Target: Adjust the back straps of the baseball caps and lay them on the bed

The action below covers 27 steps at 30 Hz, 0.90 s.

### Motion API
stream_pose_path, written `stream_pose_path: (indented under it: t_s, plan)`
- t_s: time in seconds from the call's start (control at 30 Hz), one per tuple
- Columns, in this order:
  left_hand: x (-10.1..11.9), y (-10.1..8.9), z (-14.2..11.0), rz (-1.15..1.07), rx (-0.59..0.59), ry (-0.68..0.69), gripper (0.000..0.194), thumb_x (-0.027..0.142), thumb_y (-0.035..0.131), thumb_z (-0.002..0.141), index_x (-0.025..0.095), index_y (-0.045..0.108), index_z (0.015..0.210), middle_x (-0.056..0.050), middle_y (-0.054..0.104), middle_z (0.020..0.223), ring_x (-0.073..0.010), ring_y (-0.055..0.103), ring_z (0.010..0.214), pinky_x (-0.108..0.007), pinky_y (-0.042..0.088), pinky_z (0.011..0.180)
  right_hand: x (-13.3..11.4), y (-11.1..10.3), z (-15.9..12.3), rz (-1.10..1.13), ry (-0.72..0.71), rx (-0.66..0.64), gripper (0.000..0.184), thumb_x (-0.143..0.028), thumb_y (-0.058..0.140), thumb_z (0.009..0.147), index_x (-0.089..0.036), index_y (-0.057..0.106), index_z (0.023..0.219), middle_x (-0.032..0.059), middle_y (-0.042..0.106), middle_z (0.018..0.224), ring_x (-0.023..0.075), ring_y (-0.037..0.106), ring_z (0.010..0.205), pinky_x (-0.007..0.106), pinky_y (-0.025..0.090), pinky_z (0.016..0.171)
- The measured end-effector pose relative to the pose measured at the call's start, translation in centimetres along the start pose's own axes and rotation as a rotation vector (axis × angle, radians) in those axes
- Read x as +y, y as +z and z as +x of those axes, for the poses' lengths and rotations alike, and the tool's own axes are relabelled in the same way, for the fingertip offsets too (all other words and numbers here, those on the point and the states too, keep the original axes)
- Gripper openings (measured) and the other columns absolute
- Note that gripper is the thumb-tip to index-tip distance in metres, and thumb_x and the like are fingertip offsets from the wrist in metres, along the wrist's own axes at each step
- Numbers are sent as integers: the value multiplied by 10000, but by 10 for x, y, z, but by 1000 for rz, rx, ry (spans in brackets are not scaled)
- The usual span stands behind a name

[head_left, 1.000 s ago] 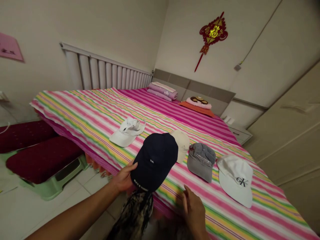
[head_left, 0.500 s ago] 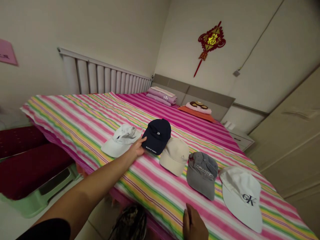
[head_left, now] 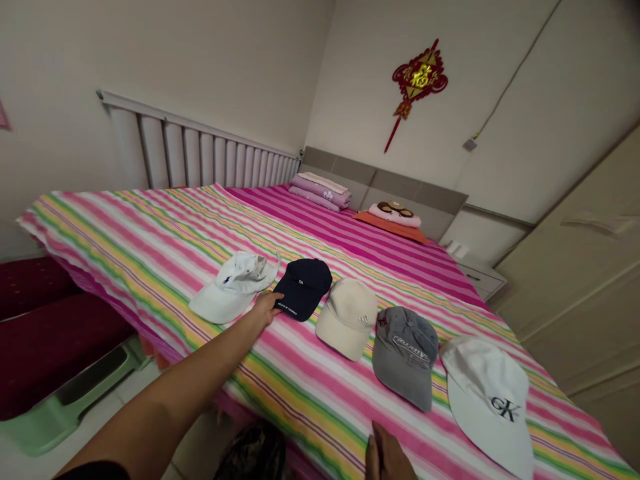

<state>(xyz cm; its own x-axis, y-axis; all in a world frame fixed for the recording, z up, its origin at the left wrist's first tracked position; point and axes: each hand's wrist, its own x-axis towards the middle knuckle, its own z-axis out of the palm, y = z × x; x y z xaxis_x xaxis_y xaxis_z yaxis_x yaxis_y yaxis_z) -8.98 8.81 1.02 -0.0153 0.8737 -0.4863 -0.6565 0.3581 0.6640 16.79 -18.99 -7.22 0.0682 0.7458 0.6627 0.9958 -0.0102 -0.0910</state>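
My left hand [head_left: 267, 307] pinches the brim of a navy baseball cap [head_left: 306, 283], which rests low on the bed or just touching it. To its left lies a white cap [head_left: 235, 287] with a small dark emblem and its strap turned up. On the right of the navy one are a beige cap [head_left: 347, 317], a grey cap [head_left: 406, 353] with white lettering, and a larger white cap [head_left: 490, 397] marked with dark letters. Below the grey cap my right hand [head_left: 387, 457] hovers at the bottom edge, fingers loosely extended, holding nothing; part of it is cut off.
A striped sheet [head_left: 165, 247] covers the bed. Folded bedding [head_left: 323, 190] and a folded pink item [head_left: 395, 213] lie near the headboard [head_left: 345, 163]. A radiator [head_left: 200, 150] runs along the left wall, above dark red stools [head_left: 60, 340]. A white nightstand [head_left: 480, 273] stands beyond.
The navy cap has come down from a raised, tilted pose to lie flatter, between the small white cap and the beige one. My left hand moved down with it. The view shifted slightly.
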Motion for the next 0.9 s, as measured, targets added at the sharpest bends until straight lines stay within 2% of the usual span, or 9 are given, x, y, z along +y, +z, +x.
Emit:
stream_pose_path:
  t_s: [0.23, 0.4, 0.53, 0.9]
  plan:
    - [-7, 0, -13, 27, 54, 24, 197, 177, 519, 818, 118, 531, 1006, -28, 581, 871, -102, 567, 690, -258, 502, 593, -4, -2, 1, 5, 27, 9, 360, -316, 323, 882, -139, 628, 951, 94, 692, 745, 195, 644, 581, 266, 481, 505]
    - [-10, -3, -13, 61, 103, 73, 266, 166, 519, 816, 132, 498, 1080, -35, 572, 915, -104, 568, 702, -256, 504, 590, -8, -6, 2, -5, 30, -41, 346, -308, 320, 883, -137, 607, 972, 101, 690, 777, 202, 649, 613, 269, 475, 509]
    - [-13, -6, -12, 104, 132, 117, 324, 148, 521, 812, 142, 467, 1131, -44, 561, 949, -107, 567, 714, -248, 507, 579, -7, -7, 3, -2, -4, -23, 337, -293, 327, 881, -122, 605, 963, 101, 687, 765, 201, 651, 620, 271, 481, 529]
    - [-14, -7, -18, 68, 136, 129, 264, 209, 509, 828, 130, 500, 1080, -46, 567, 939, -109, 567, 723, -257, 504, 595, -9, -9, 6, 4, -12, -12, 338, -301, 320, 883, -125, 601, 950, 96, 684, 751, 198, 648, 619, 280, 487, 561]
